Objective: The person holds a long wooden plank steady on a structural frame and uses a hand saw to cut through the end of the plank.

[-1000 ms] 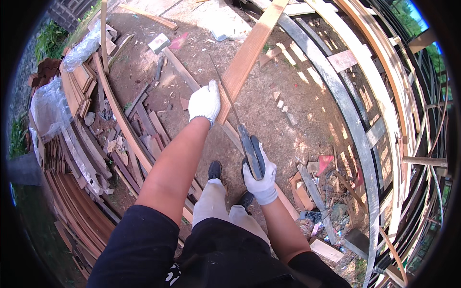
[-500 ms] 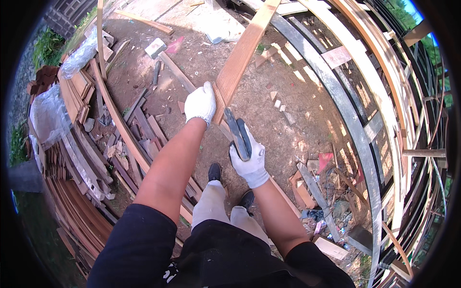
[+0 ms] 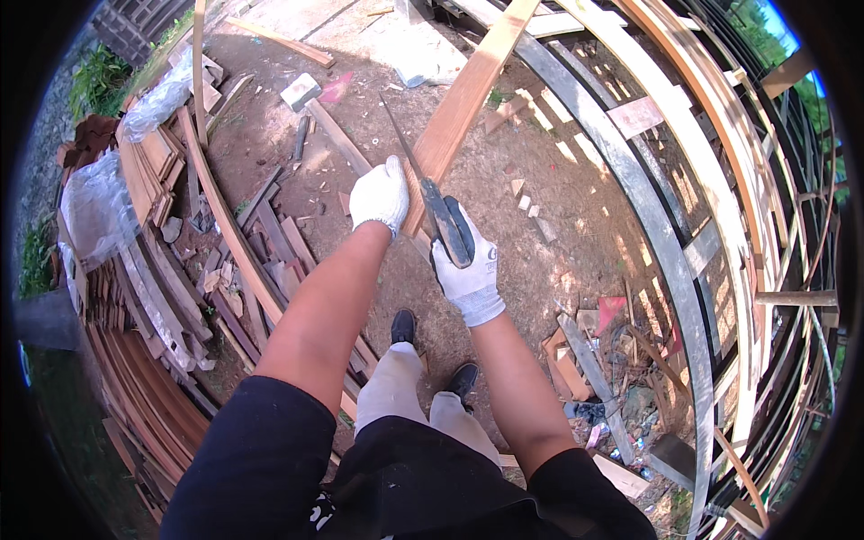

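Note:
A long reddish-brown plank [image 3: 470,94] stretches away from me toward the far right, its near end between my hands. My left hand [image 3: 379,193], in a white glove, is closed at the plank's left edge and grips it near that end. In my right hand [image 3: 472,274], gloved in white with dark finger coating, is the dark handle of a handsaw [image 3: 447,229]. The thin blade points up and left across the plank's near end, its tip showing beyond the left edge. Where the teeth meet the wood is too fine to tell.
Beneath the plank runs a narrower board [image 3: 337,135]. Stacked boards [image 3: 148,396] and clear plastic sheeting [image 3: 94,202] lie at left. Long timber rails [image 3: 621,153] curve along the right. Wood scraps and debris [image 3: 630,405] litter the dirt at lower right.
My right hand has moved forward with the saw, and its blade now shows past the plank's left edge. My left hand stays on the plank. The whole view has shifted slightly.

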{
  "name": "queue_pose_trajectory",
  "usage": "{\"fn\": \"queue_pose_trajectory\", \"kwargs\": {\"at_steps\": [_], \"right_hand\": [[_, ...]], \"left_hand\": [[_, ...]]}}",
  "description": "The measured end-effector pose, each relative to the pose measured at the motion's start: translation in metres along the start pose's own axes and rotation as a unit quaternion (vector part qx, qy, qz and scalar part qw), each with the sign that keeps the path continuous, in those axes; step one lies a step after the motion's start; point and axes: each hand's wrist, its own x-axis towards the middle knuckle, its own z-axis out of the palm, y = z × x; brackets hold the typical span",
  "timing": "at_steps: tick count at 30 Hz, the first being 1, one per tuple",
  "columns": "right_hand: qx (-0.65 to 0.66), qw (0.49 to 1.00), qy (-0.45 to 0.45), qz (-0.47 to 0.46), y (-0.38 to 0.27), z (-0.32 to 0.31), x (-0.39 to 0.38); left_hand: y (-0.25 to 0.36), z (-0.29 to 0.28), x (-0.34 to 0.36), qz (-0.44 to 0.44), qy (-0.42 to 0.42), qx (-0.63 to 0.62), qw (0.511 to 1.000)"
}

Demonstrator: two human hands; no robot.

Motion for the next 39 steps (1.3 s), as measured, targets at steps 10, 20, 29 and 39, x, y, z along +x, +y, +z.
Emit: {"fn": "queue_pose_trajectory", "kwargs": {"at_steps": [10, 20, 29, 39], "right_hand": [[0.015, 0.999, -0.028, 0.040, -0.013, -0.032, -0.097], [-0.007, 0.995, -0.080, 0.066, -0.037, -0.054, -0.140], [0.011, 1.000, 0.002, 0.023, -0.007, 0.003, -0.012], [0.025, 0.999, 0.011, 0.028, 0.003, -0.010, -0.032]], "left_hand": [[-0.019, -0.006, -0.003, -0.015, 0.009, 0.028, 0.999], [-0.024, -0.014, -0.004, -0.020, 0.013, 0.027, 0.999], [-0.008, -0.001, -0.007, -0.009, -0.003, 0.022, 1.000], [-0.006, -0.002, -0.001, -0.011, 0.000, -0.001, 1.000]]}}
